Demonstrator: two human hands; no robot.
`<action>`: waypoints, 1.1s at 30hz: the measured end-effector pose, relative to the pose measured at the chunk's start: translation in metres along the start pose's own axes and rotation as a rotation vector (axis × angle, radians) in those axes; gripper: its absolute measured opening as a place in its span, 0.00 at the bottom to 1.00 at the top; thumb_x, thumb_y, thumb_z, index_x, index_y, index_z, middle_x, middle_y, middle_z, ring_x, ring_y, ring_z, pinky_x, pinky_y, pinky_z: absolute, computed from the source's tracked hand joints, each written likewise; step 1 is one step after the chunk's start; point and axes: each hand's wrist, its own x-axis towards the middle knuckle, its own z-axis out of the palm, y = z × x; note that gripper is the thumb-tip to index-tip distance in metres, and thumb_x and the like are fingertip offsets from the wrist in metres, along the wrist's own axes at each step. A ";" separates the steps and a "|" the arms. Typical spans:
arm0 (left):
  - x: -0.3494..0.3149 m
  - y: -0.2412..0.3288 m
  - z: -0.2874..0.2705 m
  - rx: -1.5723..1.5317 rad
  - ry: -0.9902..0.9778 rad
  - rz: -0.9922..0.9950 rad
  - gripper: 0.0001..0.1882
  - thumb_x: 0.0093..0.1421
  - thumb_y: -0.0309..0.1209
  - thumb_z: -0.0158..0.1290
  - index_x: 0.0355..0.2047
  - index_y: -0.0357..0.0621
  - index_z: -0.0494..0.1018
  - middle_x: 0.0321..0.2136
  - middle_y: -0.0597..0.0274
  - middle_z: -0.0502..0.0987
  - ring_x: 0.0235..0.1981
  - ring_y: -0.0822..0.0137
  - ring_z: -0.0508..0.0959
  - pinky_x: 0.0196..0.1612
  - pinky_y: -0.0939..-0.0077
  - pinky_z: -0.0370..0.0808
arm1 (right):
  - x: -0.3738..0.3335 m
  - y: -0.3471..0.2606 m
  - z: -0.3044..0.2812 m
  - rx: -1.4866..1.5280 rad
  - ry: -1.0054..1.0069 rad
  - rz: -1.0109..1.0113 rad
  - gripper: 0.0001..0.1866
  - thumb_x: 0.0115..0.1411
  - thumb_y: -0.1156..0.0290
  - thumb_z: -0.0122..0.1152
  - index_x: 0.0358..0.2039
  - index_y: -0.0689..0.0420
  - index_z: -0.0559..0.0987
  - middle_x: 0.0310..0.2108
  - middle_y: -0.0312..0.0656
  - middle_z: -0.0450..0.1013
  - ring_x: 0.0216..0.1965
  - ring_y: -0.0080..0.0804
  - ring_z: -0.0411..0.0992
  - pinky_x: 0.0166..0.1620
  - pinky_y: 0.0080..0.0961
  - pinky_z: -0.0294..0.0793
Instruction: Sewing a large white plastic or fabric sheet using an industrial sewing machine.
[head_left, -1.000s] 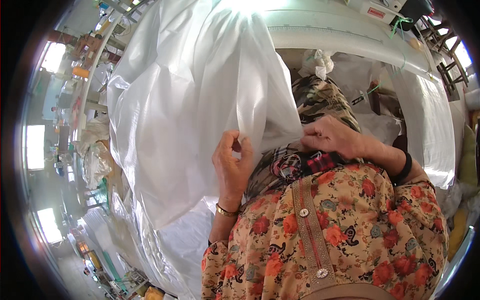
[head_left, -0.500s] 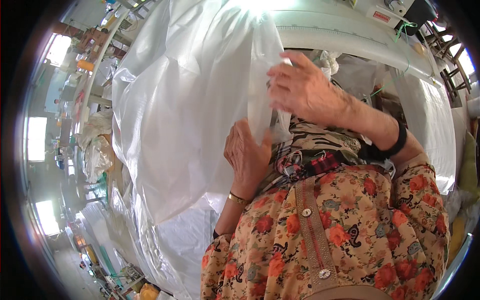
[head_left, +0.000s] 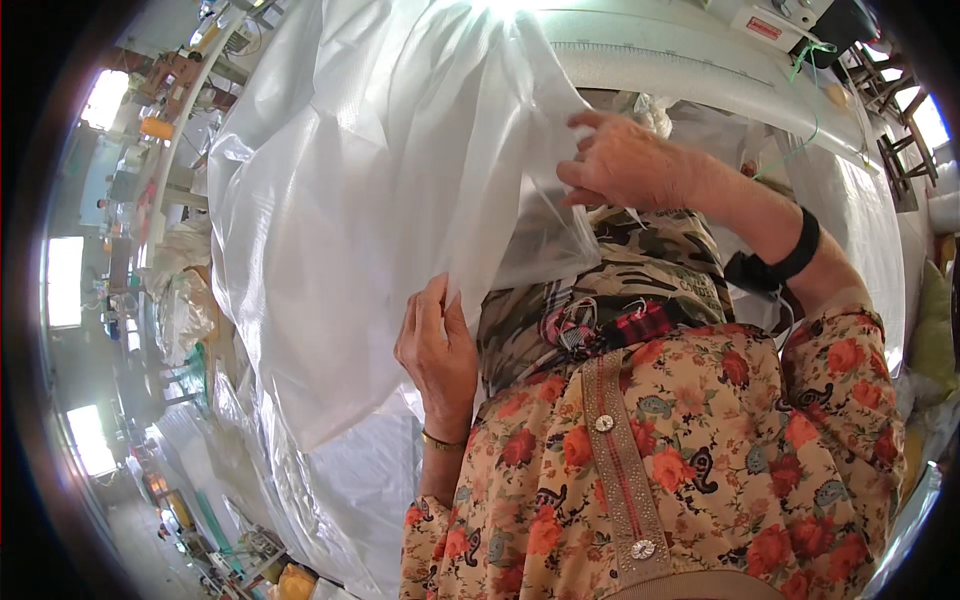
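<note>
A large translucent white plastic sheet (head_left: 310, 240) hangs in folds from the lit work surface and spreads down to my left. My left hand (head_left: 438, 350) pinches its lower edge between thumb and fingers, in front of my lap. Farther up and to the right, my right hand (head_left: 625, 165) has its fingers curled at the sheet's right edge and appears to grip it; the fingertips are partly hidden. Between the two hands the edge is drawn out, and a see-through flap of it lies over my camouflage-patterned cloth (head_left: 650, 265).
A white work surface (head_left: 650, 70) with a measuring scale runs across the top, under a bright lamp. A white machine (head_left: 765, 22) stands at upper right, with green thread (head_left: 815, 50) by it. More white sheeting (head_left: 850, 230) hangs at right. Wooden stools (head_left: 905, 145) stand beyond.
My left hand has moved left and toward me, now pinching the sheet's edge. My right hand has shifted slightly right. The sheet's edge has been spread between them, uncovering more of the camouflage cloth.
</note>
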 end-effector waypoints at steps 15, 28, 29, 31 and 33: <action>0.005 0.013 -0.001 -0.909 -0.296 -0.503 0.04 0.60 0.24 0.57 0.32 0.39 0.72 0.21 0.74 0.73 0.20 0.83 0.67 0.25 0.88 0.66 | -0.027 -0.102 0.025 1.425 0.143 0.376 0.14 0.62 0.67 0.59 0.41 0.65 0.73 0.34 0.43 0.77 0.34 0.30 0.77 0.38 0.26 0.75; -0.004 0.011 0.002 -0.760 -0.465 -0.455 0.05 0.59 0.22 0.54 0.35 0.35 0.72 0.25 0.65 0.74 0.27 0.79 0.71 0.32 0.82 0.70 | -0.015 -0.133 0.009 0.830 0.229 -0.030 0.10 0.57 0.68 0.61 0.26 0.59 0.72 0.25 0.42 0.71 0.28 0.45 0.72 0.30 0.35 0.71; -0.005 0.010 0.005 -0.828 -0.423 -0.434 0.06 0.60 0.23 0.53 0.37 0.35 0.73 0.25 0.65 0.75 0.28 0.79 0.71 0.33 0.82 0.70 | -0.011 -0.136 0.009 0.831 0.227 -0.033 0.10 0.57 0.68 0.61 0.26 0.59 0.72 0.25 0.42 0.71 0.28 0.45 0.72 0.30 0.35 0.71; 0.002 0.014 0.003 -0.782 -0.443 -0.411 0.07 0.62 0.25 0.52 0.39 0.35 0.72 0.26 0.65 0.75 0.29 0.79 0.71 0.34 0.82 0.71 | -0.005 -0.138 0.007 0.592 0.150 -0.090 0.09 0.56 0.70 0.59 0.25 0.60 0.70 0.21 0.41 0.70 0.25 0.42 0.73 0.27 0.34 0.72; 0.006 0.011 0.004 -0.734 -0.459 -0.386 0.09 0.63 0.27 0.51 0.41 0.36 0.72 0.27 0.65 0.76 0.30 0.78 0.72 0.36 0.82 0.71 | -0.001 -0.138 0.009 0.567 0.165 -0.117 0.08 0.51 0.72 0.58 0.25 0.62 0.70 0.22 0.43 0.72 0.24 0.42 0.74 0.26 0.34 0.74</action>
